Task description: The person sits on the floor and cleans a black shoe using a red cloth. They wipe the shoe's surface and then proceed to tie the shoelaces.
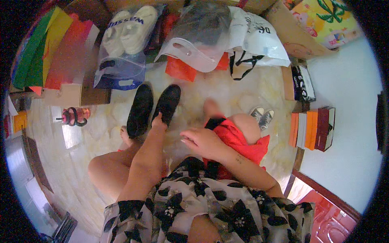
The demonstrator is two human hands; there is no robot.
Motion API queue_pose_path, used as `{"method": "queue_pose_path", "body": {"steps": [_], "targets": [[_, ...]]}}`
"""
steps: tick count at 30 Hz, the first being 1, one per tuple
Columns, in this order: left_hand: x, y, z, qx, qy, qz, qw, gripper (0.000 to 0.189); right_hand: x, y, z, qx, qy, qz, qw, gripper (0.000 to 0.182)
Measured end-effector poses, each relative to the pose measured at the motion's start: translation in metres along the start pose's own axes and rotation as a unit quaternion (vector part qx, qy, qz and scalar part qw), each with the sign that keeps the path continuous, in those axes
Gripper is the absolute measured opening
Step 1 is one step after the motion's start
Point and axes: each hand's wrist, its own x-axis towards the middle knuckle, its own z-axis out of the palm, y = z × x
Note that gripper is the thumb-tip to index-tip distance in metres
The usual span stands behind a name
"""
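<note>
A pair of black slip-on shoes lies before me, soles or uppers hard to tell apart. My left hand [159, 121] grips the near end of the right-hand black shoe [168, 101]; its thumb shows and the other fingers are mostly hidden. Close beside it on the left is the other black shoe [140, 111], near my bare foot. My right hand [200, 141] hovers over my lap beside the red cloth [243, 142], empty, with its fingers loosely bent and slightly apart.
Beyond the shoes stand a clear bag holding cream shoes [129, 33], a grey-filled plastic bag [200, 27] and a white bag [258, 36]. Canvas sneakers [262, 118] rest at the right, near several boxes [313, 129]. A pink object with black coils [76, 116] is at left.
</note>
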Motion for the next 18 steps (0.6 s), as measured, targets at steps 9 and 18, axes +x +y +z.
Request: {"method": "queue_pose_path", "body": {"steps": [9, 18], "targets": [[-0.171, 0.027, 0.052, -0.133, -0.250, 0.035, 0.958, 0.037, -0.014, -0.001, -0.010, 0.107, 0.227, -0.050, 0.967, 0.016], [-0.417, 0.059, 0.039, -0.140, -0.437, 0.160, 0.874, 0.041, -0.046, -0.022, -0.012, 0.355, 0.329, -0.118, 0.867, 0.062]]}}
